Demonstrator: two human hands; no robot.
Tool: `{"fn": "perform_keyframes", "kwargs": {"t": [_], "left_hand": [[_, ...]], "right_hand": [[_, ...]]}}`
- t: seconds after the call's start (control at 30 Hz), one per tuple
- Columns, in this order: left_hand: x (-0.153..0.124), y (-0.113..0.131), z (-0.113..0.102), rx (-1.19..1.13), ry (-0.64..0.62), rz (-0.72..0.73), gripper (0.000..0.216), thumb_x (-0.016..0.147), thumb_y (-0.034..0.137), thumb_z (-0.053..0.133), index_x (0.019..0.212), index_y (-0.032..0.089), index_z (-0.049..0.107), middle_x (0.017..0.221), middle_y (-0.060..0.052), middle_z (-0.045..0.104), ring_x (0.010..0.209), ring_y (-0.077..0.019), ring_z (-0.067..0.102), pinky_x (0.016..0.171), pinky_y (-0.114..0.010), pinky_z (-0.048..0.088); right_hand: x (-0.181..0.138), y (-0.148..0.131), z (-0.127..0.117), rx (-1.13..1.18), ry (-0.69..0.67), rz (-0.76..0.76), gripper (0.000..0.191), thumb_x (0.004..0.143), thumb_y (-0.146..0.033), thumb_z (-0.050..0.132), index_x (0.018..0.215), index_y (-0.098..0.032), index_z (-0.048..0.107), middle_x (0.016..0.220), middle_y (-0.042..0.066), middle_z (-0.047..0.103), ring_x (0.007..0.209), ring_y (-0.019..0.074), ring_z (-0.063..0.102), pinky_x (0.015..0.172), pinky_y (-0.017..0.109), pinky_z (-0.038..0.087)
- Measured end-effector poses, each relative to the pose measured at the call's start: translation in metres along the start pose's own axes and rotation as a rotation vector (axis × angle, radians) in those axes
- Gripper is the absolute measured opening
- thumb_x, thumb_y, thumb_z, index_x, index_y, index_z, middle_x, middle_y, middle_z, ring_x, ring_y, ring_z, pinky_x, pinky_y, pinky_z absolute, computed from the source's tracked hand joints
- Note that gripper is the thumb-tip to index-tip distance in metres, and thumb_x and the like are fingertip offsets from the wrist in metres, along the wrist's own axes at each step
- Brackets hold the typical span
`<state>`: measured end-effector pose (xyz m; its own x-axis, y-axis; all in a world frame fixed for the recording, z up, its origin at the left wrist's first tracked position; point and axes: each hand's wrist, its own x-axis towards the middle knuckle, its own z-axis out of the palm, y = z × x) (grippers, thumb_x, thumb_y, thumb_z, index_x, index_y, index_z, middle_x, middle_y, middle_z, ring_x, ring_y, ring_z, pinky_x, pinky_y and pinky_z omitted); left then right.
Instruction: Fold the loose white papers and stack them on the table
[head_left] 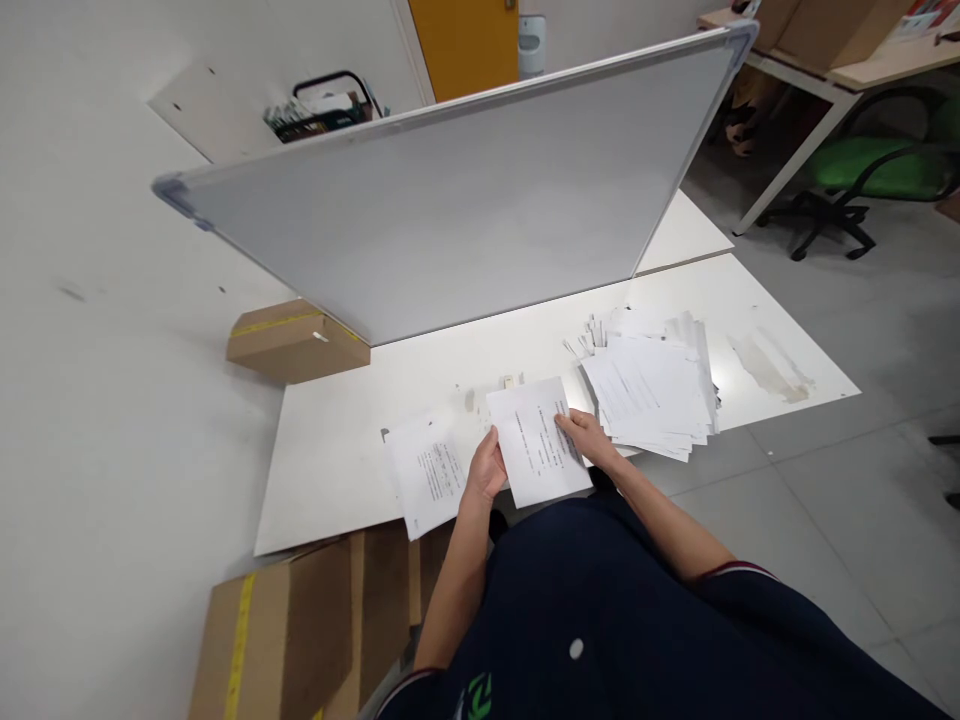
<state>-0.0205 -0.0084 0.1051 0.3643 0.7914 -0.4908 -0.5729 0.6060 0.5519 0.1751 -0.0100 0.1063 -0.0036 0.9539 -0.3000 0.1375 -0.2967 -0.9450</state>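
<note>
Seemingly we're partway along: our left hand (487, 468) and right hand (586, 437) pinch paper (529, 455) before the whiteboard (480, 220); a neater pile (426, 482) lies toward its left end, an untidy heap (654, 390), likely unfinished, toward its right.

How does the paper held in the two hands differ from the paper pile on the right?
The held paper is gripped by the left hand and right hand; the paper pile lies on the table. The held paper shows one neat outline, whereas the paper pile is spread, with edges sticking out unevenly. Both are white with dark print.
</note>
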Motion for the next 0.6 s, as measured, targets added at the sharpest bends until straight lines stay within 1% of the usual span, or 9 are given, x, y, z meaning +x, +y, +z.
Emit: {"fn": "perform_keyframes", "kwargs": {"t": [0.07,0.13,0.3,0.47,0.6], "left_hand": [[-0.001,0.001,-0.002,-0.033,-0.041,-0.067,0.051,0.078,0.048,0.046,0.114,0.013,0.052,0.111,-0.012,0.058,0.111,-0.0268,0.046,0.096,-0.041,0.034],[-0.002,0.002,-0.003,-0.054,-0.061,-0.094,0.052,0.078,0.049,0.044,0.115,0.013,0.051,0.109,-0.011,0.059,0.111,-0.027,0.046,0.096,-0.041,0.034],[-0.006,0.0,-0.003,-0.087,-0.095,-0.055,0.052,0.08,0.048,0.042,0.12,0.016,0.046,0.115,-0.009,0.056,0.114,-0.0248,0.044,0.098,-0.039,0.032],[-0.007,-0.003,0.0,-0.083,-0.11,-0.069,0.059,0.077,0.055,0.041,0.121,0.016,0.045,0.117,-0.01,0.054,0.116,-0.0255,0.042,0.099,-0.04,0.03],[-0.008,-0.005,0.002,-0.032,-0.067,-0.086,0.067,0.07,0.063,0.043,0.119,0.016,0.048,0.115,-0.011,0.056,0.115,-0.0273,0.043,0.098,-0.041,0.031]], "right_hand": [[0.002,0.001,-0.002,0.143,-0.078,0.042,0.031,0.074,-0.048,0.047,0.069,-0.017,0.051,0.06,-0.001,0.054,0.056,0.0132,0.049,0.051,0.023,0.037],[0.003,0.002,-0.002,0.253,-0.121,0.084,0.03,0.073,-0.047,0.05,0.074,-0.017,0.054,0.063,0.0,0.058,0.059,0.0143,0.053,0.056,0.024,0.041],[0.005,0.006,0.0,0.448,-0.184,0.175,0.027,0.071,-0.043,0.056,0.081,-0.018,0.058,0.066,0.0,0.063,0.06,0.0137,0.057,0.06,0.026,0.045],[0.006,0.012,0.005,0.573,-0.22,0.25,0.025,0.07,-0.04,0.061,0.079,-0.017,0.058,0.068,0.002,0.064,0.06,0.0135,0.059,0.06,0.025,0.047],[0.005,0.014,0.009,0.6,-0.244,0.264,0.025,0.07,-0.04,0.06,0.08,-0.017,0.059,0.07,0.003,0.065,0.062,0.0145,0.06,0.06,0.026,0.048]]}}
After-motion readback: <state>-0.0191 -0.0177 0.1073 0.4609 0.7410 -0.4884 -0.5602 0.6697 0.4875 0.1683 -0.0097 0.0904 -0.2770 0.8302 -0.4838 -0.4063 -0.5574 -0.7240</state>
